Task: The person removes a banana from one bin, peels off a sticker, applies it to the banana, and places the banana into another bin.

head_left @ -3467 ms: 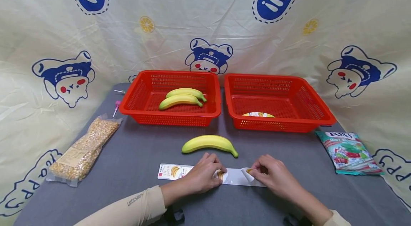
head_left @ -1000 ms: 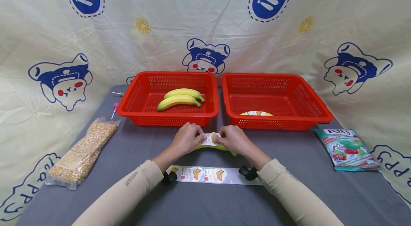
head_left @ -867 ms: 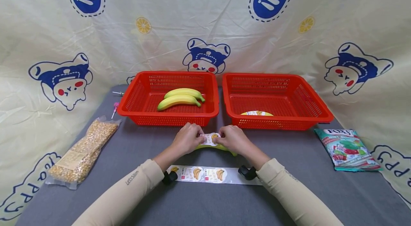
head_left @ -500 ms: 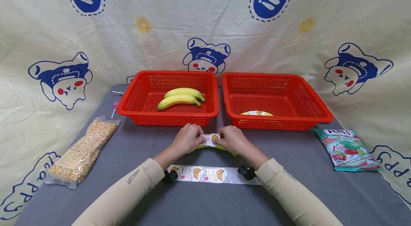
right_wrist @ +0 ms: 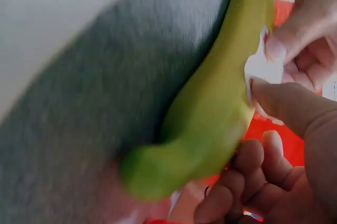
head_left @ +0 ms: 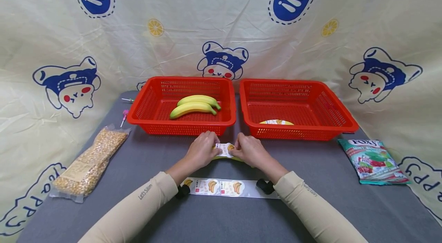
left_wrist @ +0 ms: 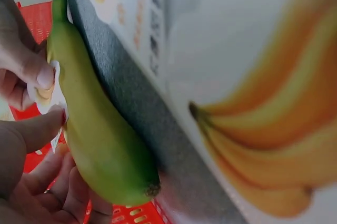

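Note:
A yellow-green banana (left_wrist: 100,118) lies on the grey cloth in front of the baskets. On its far side is a white sticker (head_left: 225,150) with a banana picture. My left hand (head_left: 203,148) holds the sticker's left end, its thumb pressing against the banana in the left wrist view. At the other end, my right hand (head_left: 249,150) holds the sticker with its thumb pressed on it; its other fingers curl beyond the banana in the right wrist view. Nearer me lies a label strip (head_left: 250,188) bearing several banana stickers, partly under my wrists.
Two bananas (head_left: 193,109) lie in the left red basket (head_left: 183,128). A stickered banana (head_left: 277,122) is in the right red basket (head_left: 304,132). Corn kernels fill a bag (head_left: 91,162) at left; a candy bag (head_left: 374,162) lies at right. A pink-topped item (head_left: 124,115) is beside the left basket.
Earlier, my hands were at the strip, my right hand peeling a sticker. Both then moved forward to the banana with it. Since then the thumbs have shifted only slightly.

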The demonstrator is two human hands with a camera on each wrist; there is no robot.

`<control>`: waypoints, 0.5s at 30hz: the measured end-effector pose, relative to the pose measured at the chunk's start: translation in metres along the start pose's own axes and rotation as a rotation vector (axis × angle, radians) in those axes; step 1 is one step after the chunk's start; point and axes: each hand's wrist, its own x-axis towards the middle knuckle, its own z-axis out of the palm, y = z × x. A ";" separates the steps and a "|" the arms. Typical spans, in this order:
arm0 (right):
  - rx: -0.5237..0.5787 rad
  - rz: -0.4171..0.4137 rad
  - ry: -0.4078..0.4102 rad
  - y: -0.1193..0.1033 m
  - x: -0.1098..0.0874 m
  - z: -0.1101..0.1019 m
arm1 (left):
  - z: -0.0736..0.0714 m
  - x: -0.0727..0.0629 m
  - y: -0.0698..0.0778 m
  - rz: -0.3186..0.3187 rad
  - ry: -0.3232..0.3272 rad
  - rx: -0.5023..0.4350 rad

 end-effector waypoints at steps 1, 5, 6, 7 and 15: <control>0.022 0.024 -0.020 0.002 0.000 -0.001 | 0.000 0.000 -0.001 -0.009 -0.011 -0.008; 0.084 0.087 -0.092 0.008 -0.002 -0.005 | -0.003 -0.002 -0.004 -0.028 -0.067 -0.047; 0.087 0.083 -0.103 0.008 -0.002 -0.006 | -0.004 -0.002 -0.005 -0.028 -0.078 -0.050; 0.091 0.079 -0.115 0.009 -0.002 -0.007 | -0.005 -0.002 -0.005 -0.035 -0.092 -0.056; 0.034 0.119 -0.097 0.001 0.004 0.003 | -0.007 -0.001 -0.003 -0.091 -0.149 -0.065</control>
